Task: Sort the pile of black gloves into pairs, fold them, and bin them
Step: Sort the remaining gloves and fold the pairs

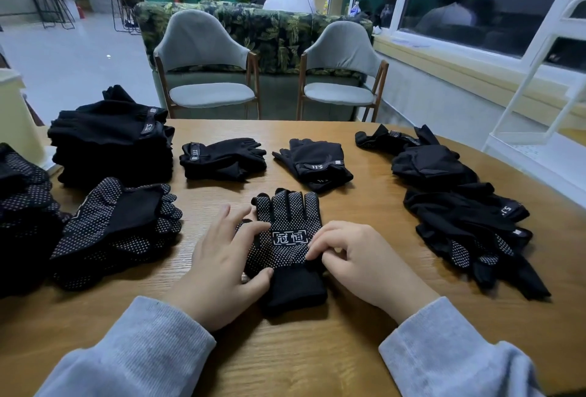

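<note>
Left hand (222, 257) lies flat, fingers spread, on dotted glove (287, 238), centre-low in frame; right hand (355, 257) pinches its right edge nr the cuff (296, 288). Looks soft, light, floppy; dots prob. grippy. Best hold: cuff. Unsorted gloves (459, 206) at right.

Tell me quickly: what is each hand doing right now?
Left hand: open, fingers spread flat on the dotted glove.
Right hand: fingers curled, pinching the same glove's edge.
</note>
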A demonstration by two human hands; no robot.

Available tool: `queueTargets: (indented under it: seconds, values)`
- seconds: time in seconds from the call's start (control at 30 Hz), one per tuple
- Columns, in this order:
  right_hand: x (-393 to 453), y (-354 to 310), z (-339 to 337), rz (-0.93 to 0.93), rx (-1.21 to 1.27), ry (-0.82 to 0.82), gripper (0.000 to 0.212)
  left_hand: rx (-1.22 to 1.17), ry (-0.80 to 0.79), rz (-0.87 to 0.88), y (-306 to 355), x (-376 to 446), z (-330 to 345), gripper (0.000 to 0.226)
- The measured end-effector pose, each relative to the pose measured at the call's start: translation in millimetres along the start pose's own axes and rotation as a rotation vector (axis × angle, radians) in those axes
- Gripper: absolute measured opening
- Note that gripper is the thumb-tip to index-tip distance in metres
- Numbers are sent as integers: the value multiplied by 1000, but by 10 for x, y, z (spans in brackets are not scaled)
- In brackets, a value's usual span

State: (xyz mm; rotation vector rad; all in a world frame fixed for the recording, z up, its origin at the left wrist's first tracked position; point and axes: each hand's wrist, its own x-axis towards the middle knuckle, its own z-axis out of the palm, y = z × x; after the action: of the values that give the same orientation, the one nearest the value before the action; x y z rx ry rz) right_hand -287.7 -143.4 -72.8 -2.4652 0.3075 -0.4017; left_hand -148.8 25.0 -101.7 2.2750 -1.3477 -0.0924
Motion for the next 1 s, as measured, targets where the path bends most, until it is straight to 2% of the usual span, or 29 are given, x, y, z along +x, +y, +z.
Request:
queueTargets:
  seconds: [0.1,0.3,0.43,0.53,0.63,0.8,1.0]
  values:
    - [80,-41,-73,10,-37,75,27,-82,57,4,-28,82,-49,71]
    - [472,-24,-182,129,-141,32,25,-250,165,3,-67,360,-46,44]
    - [760,27,-121,181,61,126,27,-365,187,-14,-72,526,-49,39]
    - [844,115,14,181,233,222,23,-483,141,-24,-122,622,-6,30]
    - [785,181,133,160,330,266,21,-570,103,-26,-142,702,20,31]
    - [745,191,163,117,349,265,24,-579,89,9,-128,778,23,29]
    - [769,228,192,97,259,218,30,-374,96,-21,-123,868,43,39]
